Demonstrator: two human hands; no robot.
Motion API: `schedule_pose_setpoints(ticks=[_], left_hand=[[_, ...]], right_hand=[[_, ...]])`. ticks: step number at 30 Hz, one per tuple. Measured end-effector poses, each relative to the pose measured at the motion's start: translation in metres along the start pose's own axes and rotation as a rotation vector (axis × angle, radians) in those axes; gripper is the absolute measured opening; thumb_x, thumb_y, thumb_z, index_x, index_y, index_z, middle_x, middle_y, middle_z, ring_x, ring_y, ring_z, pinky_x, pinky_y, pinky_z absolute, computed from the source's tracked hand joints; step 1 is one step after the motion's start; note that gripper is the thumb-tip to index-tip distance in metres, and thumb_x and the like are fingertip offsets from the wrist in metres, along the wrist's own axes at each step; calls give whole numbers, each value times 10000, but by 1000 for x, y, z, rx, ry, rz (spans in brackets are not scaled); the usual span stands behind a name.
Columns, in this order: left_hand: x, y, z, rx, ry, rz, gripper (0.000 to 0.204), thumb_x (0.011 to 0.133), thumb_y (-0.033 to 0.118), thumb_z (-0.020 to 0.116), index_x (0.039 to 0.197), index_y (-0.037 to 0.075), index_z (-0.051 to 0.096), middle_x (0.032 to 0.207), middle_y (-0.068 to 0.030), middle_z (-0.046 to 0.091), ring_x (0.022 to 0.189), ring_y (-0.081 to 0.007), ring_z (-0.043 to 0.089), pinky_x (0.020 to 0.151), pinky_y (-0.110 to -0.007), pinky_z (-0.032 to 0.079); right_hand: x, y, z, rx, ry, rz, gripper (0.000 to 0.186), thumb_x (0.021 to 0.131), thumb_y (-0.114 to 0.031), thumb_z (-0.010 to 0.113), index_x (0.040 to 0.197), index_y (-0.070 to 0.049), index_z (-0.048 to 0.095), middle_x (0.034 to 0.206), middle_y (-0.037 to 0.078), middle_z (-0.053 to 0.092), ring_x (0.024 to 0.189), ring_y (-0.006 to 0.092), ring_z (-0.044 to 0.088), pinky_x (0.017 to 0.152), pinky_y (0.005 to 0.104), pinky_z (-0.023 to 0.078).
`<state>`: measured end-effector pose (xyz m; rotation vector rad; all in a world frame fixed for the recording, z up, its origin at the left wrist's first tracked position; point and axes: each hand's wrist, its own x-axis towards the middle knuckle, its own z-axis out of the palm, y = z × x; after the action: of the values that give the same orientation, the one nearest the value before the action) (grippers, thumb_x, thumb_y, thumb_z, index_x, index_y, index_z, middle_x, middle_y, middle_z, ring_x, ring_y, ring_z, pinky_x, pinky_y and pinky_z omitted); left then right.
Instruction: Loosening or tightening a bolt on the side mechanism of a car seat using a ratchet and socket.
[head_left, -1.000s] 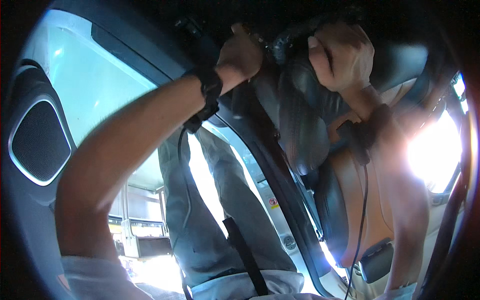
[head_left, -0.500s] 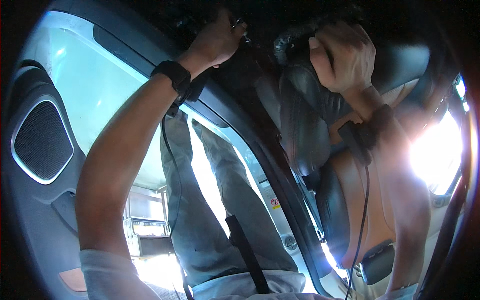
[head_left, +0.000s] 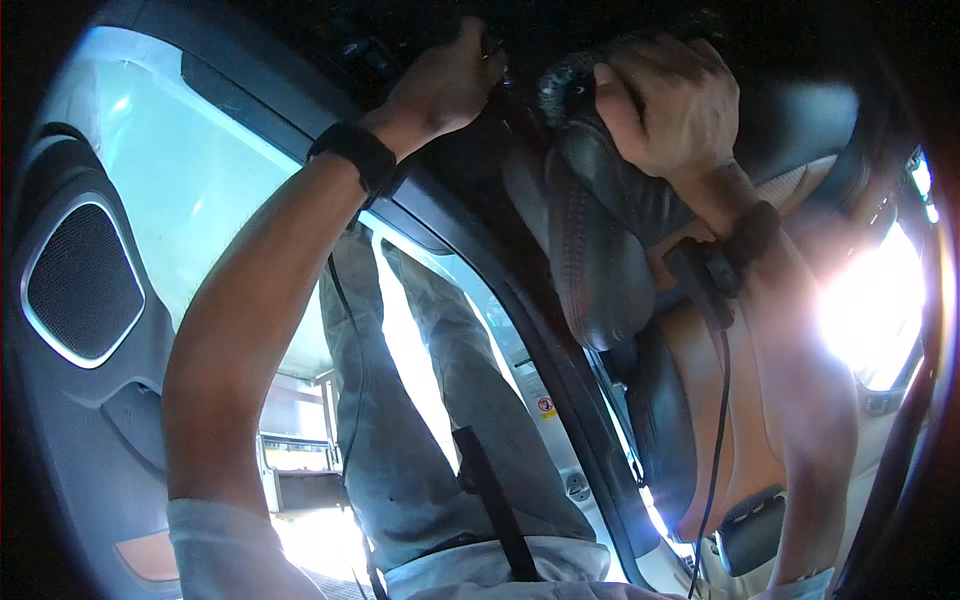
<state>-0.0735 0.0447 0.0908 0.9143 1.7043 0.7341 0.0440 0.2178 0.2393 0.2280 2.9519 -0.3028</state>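
My left hand (head_left: 445, 88) reaches up into the dark area at the top, its fingers curled closed. Beside its fingertips is a small shiny glint, and what they hold is too dark to name. My right hand (head_left: 678, 110) is closed on a dark grey, rough-textured thing (head_left: 563, 85) that pokes out to the left of the thumb; part of it is hidden under the palm. Just below that hand stands a black leather car seat (head_left: 600, 265) with stitched seams. Black bands with thin cables circle both wrists.
On the left hangs a car door with a speaker grille (head_left: 85, 285). The dark door sill (head_left: 520, 310) runs diagonally through the middle, beside my legs (head_left: 400, 420). A tan and black rear seat (head_left: 715, 420) lies at right, with bright light from a window (head_left: 875, 310).
My left hand has shifted slightly to the right and down. My right hand has slid a little to the left, with the dark grey thing in it.
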Motion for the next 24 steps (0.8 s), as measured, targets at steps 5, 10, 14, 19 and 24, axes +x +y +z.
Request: schedule_pose_setpoints(ticks=[5, 10, 14, 19, 24], left_hand=[[2, -1, -3, -6, -8, -17, 468, 1033, 319, 476, 1369, 6, 390, 1025, -312, 655, 951, -433, 666, 824, -496, 510], [10, 1, -17, 230, -170, 163, 405, 1042, 343, 473, 1330, 62, 426, 879, -271, 667, 827, -376, 699, 701, -496, 530], [27, 19, -14, 118, -194, 11, 433, 1038, 393, 468, 1291, 42, 483, 852, -258, 668, 825, -359, 696, 689, -477, 532], [29, 18, 3, -89, -122, -332, 574, 1030, 439, 417, 1394, -4, 446, 1183, -296, 626, 1148, -433, 600, 903, -467, 531], [28, 38, 34, -88, 20, -568, 549, 1031, 440, 422, 1293, -38, 478, 1213, -343, 592, 1031, -467, 645, 862, -485, 543]], right_hand=[[2, 0, -4, 11, 9, 2, 224, 836, -264, 602, 783, -76, 711, 807, 81, 700, 736, 290, 651, 714, 398, 497], [4, -1, -3, 43, 36, -21, 226, 818, -253, 601, 701, -71, 665, 709, 90, 638, 679, 299, 614, 669, 402, 473], [3, 4, -12, 39, 24, -28, 229, 795, -243, 603, 635, -79, 618, 654, 88, 583, 636, 290, 579, 628, 401, 444], [8, 2, -7, 72, 85, -35, 226, 775, -240, 611, 608, -88, 594, 626, 74, 548, 607, 272, 545, 599, 385, 415], [11, -5, -4, 89, 72, -21, 221, 772, -225, 608, 601, -90, 572, 613, 70, 527, 611, 266, 541, 600, 381, 406]])
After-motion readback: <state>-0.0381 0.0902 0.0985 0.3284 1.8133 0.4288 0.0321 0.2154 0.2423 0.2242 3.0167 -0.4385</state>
